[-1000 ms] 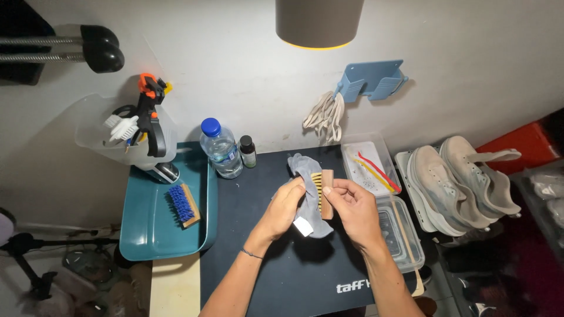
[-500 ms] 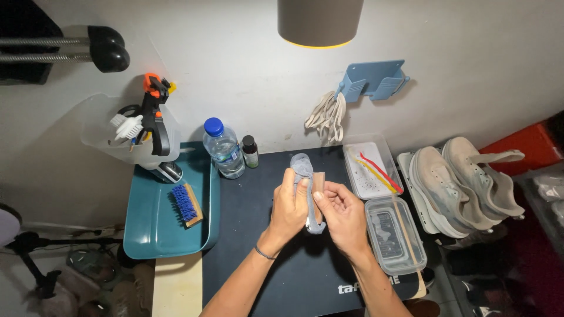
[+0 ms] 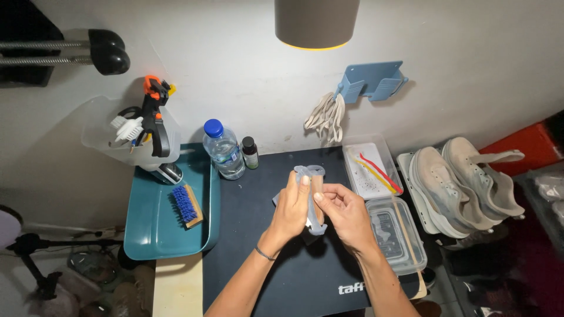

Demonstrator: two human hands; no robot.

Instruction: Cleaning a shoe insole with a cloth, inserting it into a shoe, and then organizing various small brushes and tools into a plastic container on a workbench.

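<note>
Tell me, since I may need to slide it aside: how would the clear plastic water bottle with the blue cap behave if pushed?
The clear plastic water bottle with the blue cap stands tall and narrow, so it probably tips if pushed high. It looks mostly full, so likely fairly heavy. Tipped, its round body would probably roll.

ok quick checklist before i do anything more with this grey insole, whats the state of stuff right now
1. Grip on the grey insole: ok, the left hand and the right hand both hold it above the dark mat.
2. Insole flat and open: not ok, it looks folded or edge-on between the fingers.
3. Blue brush to hand: ok, it lies in the teal tray, left of the mat.
4. Water bottle: ok, upright with its blue cap on.
5. Small dark bottle: ok, upright and capped beside the water bottle.
6. Insole clean or dirty: cannot tell, the hands hide most of it.
</note>
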